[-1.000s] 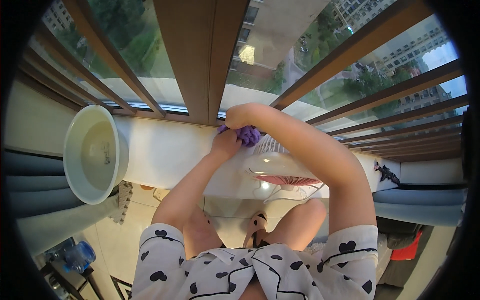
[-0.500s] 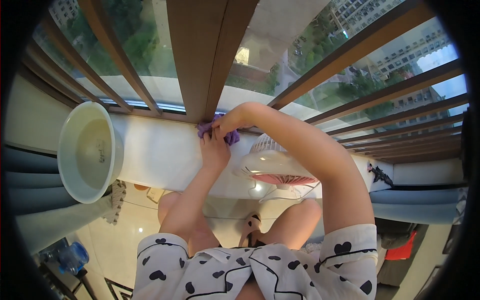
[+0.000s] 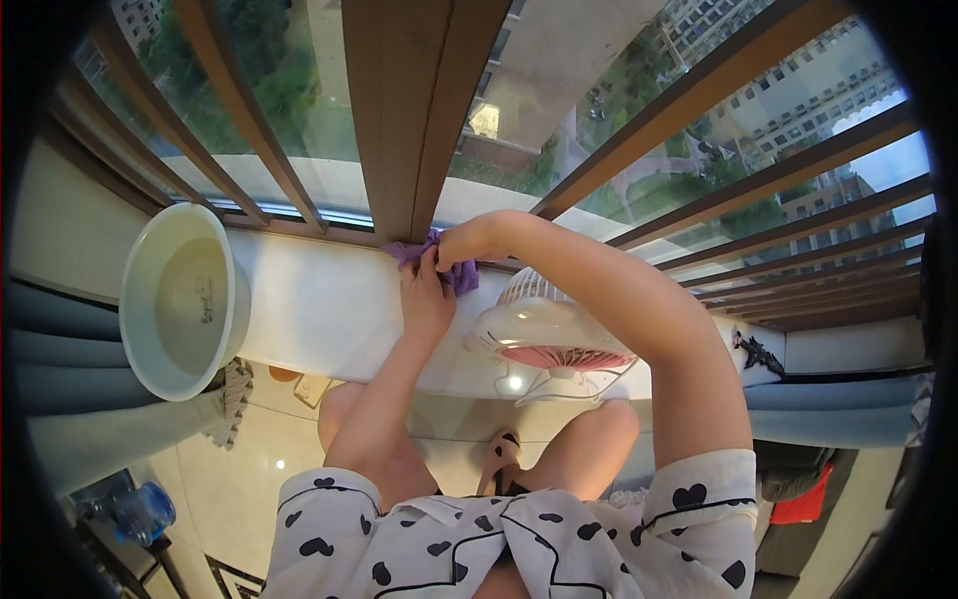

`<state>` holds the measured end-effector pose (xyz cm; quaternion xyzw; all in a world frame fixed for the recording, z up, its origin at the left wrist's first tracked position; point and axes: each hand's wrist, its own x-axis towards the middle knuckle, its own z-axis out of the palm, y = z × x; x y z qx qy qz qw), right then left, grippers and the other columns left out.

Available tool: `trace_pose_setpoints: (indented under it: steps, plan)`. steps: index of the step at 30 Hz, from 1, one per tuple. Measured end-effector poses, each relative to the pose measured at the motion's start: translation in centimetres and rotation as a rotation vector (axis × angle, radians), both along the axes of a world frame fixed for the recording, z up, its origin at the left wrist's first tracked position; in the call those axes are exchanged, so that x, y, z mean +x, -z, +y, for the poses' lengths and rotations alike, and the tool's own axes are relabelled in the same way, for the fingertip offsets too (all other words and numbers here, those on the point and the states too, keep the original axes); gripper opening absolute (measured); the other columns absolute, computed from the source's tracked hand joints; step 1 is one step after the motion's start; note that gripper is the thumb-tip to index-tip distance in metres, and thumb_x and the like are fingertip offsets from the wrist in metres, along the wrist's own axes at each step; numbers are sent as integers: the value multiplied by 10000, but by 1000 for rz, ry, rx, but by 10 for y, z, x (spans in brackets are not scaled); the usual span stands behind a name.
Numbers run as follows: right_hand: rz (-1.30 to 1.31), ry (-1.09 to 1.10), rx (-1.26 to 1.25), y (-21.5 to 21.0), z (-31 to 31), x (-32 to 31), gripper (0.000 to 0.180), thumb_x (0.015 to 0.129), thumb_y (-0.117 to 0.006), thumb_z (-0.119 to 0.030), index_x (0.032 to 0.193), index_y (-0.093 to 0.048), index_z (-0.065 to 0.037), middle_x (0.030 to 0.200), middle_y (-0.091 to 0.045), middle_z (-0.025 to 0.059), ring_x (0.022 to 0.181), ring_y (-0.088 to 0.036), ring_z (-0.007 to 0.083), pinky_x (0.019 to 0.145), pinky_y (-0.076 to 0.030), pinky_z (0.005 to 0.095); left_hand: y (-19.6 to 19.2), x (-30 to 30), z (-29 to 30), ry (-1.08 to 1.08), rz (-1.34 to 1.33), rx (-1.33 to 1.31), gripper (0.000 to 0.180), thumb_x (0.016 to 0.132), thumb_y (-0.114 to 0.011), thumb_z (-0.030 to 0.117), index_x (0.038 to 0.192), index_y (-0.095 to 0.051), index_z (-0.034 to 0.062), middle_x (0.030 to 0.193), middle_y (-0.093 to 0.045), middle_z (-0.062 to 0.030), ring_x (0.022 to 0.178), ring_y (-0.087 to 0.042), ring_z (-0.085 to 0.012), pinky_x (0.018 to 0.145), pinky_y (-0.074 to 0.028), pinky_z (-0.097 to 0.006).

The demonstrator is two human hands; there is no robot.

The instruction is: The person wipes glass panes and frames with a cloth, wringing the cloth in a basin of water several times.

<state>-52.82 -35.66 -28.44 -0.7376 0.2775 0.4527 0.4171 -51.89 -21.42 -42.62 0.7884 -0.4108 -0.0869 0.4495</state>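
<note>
A purple cloth [image 3: 461,279] is bunched up against the foot of the brown window post [image 3: 397,130], at the back edge of the white sill [image 3: 309,309]. My left hand [image 3: 427,297] presses on it from the near side, fingers closed on its folds. From the right, my right hand [image 3: 464,243] reaches over with a bent wrist and grips the cloth's upper part. Both hands nearly meet at the post. Part of the cloth lies hidden under my fingers.
A pale basin [image 3: 180,309] with water stands at the sill's left end. Close under my right forearm is a white and pink fan [image 3: 544,334]. A small black toy gun [image 3: 758,351] lies far right. Curtains [image 3: 838,411] hang at both sides; a blue water bottle [image 3: 145,512] is lower left.
Both hands stay on the cloth at the post's foot, with only slight finger shifts. The cloth's left edge has spread a little to the left. The whole view has shifted slightly.
</note>
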Motion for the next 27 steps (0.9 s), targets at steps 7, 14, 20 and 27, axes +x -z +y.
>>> trace_pose_setpoints:
  steps: [7, 14, 20, 27]
  plan:
    - [-284, 86, -55, -84, 16, -23, 569, 821, -577, -222, 1329, -417, -20, 1231, -519, 133, 1127, -472, 233, 937, -380, 324, -54, -10, -8, 93, 254, -370, 600, 828, -541, -9, 1388, -327, 8, 1252, -452, -203, 1143, -413, -389, 976, -346, -429]
    - [-447, 293, 44, -52, -19, -42, 457, 870, -549, -192, 1245, -500, 65, 1172, -556, 128, 1110, -474, 208, 952, -382, 320, -65, -15, -28, 90, -68, -388, 524, 858, -571, 25, 1344, -376, 11, 1243, -455, -196, 1115, -446, -368, 920, -400, -421]
    - [-487, -946, -373, -3, -40, -32, 257, 770, -630, -126, 988, -627, 9, 947, -640, 189, 929, -602, 348, 802, -461, 405, -19, -10, -25, 254, 47, -86, 399, 824, -610, 70, 1202, -483, 66, 1006, -592, -160, 873, -556, -356, 747, -467, -421]
    - [-456, -523, -295, 19, -20, -30, 199, 733, -653, -98, 902, -639, 6, 955, -633, 212, 910, -596, 376, 770, -484, 406, 1, 6, -39, 398, 11, 30, 398, 767, -613, 88, 1140, -494, 15, 900, -592, -212, 916, -558, -393, 793, -454, -468]
